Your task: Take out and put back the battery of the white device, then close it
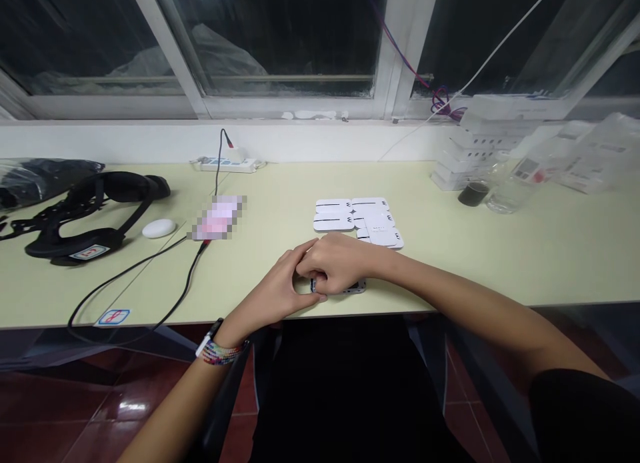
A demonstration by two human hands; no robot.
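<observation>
This looks like a plain workroom, a small workshop or an office, though I can't tell which: a long pale-yellow table (280, 189) runs along a low white wall (310, 141) beneath a wide framed window (285, 43), over a floor (50, 436) of dark red tiles. On it are a power strip (235, 165) with a black cable (218, 166) plugged in, a black headset (107, 237) and, at the front edge, a handwritten label (114, 317). Matching flat white pieces (333, 221) lie grouped near the middle, and white boxes (463, 156) stand stacked toward the right.
</observation>
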